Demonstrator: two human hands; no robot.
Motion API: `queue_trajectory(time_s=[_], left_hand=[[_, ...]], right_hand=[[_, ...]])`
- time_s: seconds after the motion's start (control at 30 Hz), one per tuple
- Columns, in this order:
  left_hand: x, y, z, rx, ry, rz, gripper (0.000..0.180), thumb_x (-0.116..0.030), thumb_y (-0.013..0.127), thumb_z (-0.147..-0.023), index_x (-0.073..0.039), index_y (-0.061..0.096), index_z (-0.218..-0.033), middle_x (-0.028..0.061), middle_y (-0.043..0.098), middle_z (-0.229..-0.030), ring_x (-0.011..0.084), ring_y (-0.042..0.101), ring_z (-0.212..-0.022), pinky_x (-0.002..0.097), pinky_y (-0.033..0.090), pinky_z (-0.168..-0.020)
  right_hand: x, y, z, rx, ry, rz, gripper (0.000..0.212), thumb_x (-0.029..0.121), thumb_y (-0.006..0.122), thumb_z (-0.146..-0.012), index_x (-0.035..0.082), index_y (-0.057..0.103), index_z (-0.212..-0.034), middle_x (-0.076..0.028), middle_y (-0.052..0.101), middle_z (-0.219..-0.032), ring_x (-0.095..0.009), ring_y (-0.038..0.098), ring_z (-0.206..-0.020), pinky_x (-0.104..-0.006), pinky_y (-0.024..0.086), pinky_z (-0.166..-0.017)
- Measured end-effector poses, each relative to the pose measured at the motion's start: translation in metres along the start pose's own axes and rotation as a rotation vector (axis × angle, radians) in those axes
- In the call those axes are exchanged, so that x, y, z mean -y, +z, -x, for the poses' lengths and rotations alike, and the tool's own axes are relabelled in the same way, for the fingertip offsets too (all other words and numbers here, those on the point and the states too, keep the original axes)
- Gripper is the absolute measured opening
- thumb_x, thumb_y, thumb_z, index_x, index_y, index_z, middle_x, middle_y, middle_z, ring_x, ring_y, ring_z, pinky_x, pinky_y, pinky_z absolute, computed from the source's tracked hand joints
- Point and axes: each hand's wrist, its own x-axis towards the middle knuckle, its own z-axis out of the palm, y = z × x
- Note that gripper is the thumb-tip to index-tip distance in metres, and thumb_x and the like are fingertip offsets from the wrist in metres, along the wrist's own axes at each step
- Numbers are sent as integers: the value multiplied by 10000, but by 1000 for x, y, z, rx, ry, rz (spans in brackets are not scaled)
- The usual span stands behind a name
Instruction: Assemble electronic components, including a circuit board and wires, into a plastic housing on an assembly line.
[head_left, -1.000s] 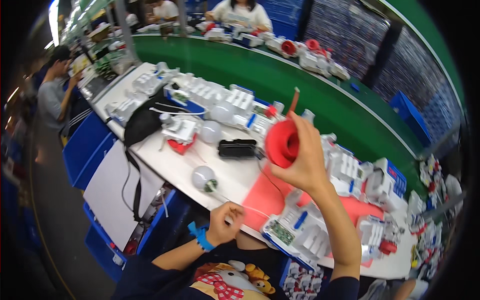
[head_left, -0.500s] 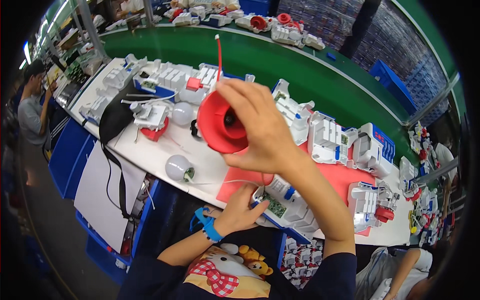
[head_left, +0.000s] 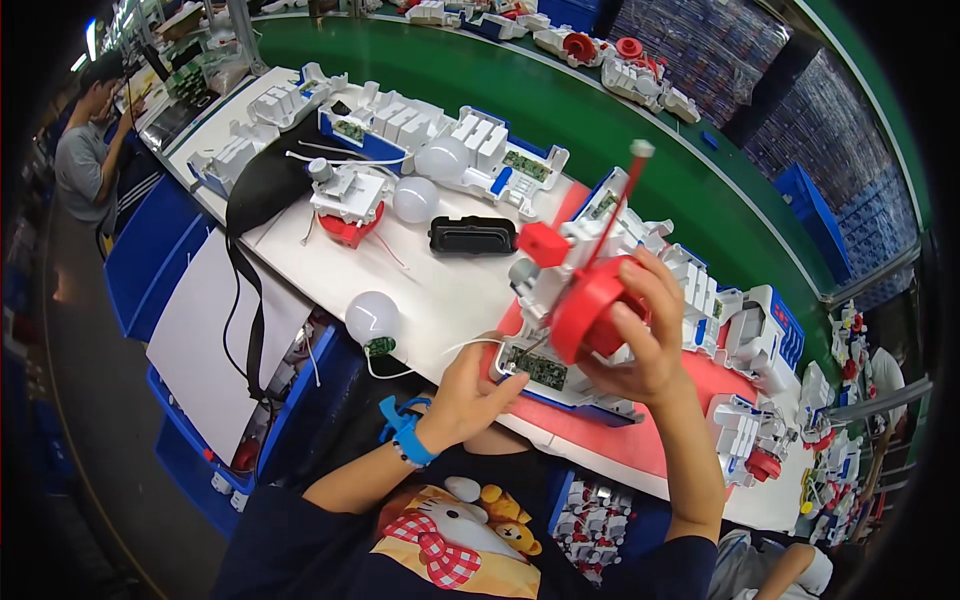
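My right hand [head_left: 650, 335] grips a red funnel-shaped part [head_left: 583, 312] by its rim, with a white mechanism attached on its far side. A red strip with a white tip [head_left: 622, 195] sticks up from this assembly. Below it, my left hand [head_left: 472, 392] rests on the near-left end of a white and blue housing half [head_left: 575, 403], thumb stretched over the edge. Inside the housing is a green circuit board [head_left: 541, 370]. A thin white wire links the area by my left fingers to a round white bulb [head_left: 372, 317] with a small green board.
A black tray-like part [head_left: 473, 235] lies beyond my hands, near another white and red mechanism [head_left: 347, 205]. Several white housing halves line the table's far edge, beside a green conveyor [head_left: 400, 60]. Blue bins [head_left: 285, 400] stand at the left. People sit left and lower right.
My right hand has lowered the red part towards the housing and turned it, bringing its white mechanism into view. My left hand stays at the housing. The whole view has shifted.
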Motion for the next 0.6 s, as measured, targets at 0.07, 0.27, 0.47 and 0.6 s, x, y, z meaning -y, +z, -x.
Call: queue_trajectory(time_s=[0.07, 0.27, 0.47, 0.6], left_hand=[[-9, -14, 9, 22, 183, -277, 469, -168, 632, -708, 54, 427, -1067, 182, 533, -921, 211, 584, -770, 255, 465, -592], [-64, -59, 35, 65, 292, -461, 319, -106, 677, -648, 27, 577, -920, 114, 622, -693, 132, 606, -567, 214, 461, -490], [-85, -53, -42, 202, 678, -572, 1019, -247, 771, -544, -65, 116, -1304, 177, 225, -1311, 301, 377, -1131, 385, 422, -810], [-76, -34, -61, 293, 592, -177, 1194, -224, 812, -484, -91, -43, -1308, 204, 225, -1279, 328, 370, -1123, 397, 429, -824]], right_hand=[[0, 2, 7, -80, 28, 34, 720, 92, 755, -440, 126, 430, -1082, -170, 419, -1132, -385, 428, -1018, -429, 414, -814], [3, -7, 2, 23, 68, 65, 843, 70, 757, -413, 102, 346, -1148, -196, 419, -1147, -391, 420, -1030, -442, 383, -836], [11, 1, -40, 218, 308, -212, 903, 143, 707, -474, 10, 260, -1247, -162, 421, -1165, -330, 408, -1044, -398, 327, -883], [-3, 14, -49, 140, 339, -275, 928, 175, 707, -465, 6, 248, -1254, -168, 463, -1084, -301, 432, -978, -347, 387, -826]])
